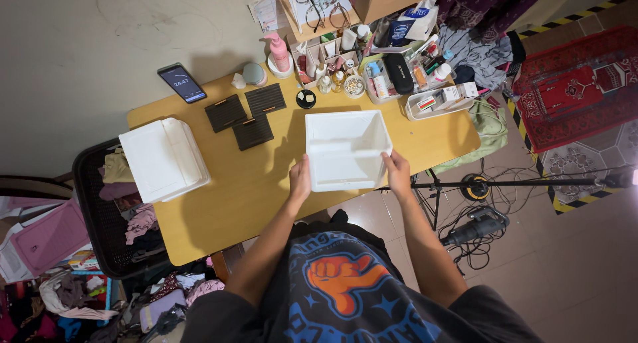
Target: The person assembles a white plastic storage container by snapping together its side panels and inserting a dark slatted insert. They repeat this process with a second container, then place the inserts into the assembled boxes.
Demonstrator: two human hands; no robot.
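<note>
An empty white plastic box (345, 148) stands open-topped on the yellow wooden table (232, 197), near its front edge. My left hand (300, 179) grips the box's near left corner. My right hand (397, 171) grips its near right corner. Both forearms reach up from the bottom of the view. The inside of the box shows nothing in it.
A stack of white box parts (163, 158) lies at the table's left. Three dark slatted panels (244, 113) and a phone (181, 83) lie behind. Bottles, jars and small trays (372, 71) crowd the back right. A laundry basket (106, 217) stands left; cables and a stand (478, 203) lie right.
</note>
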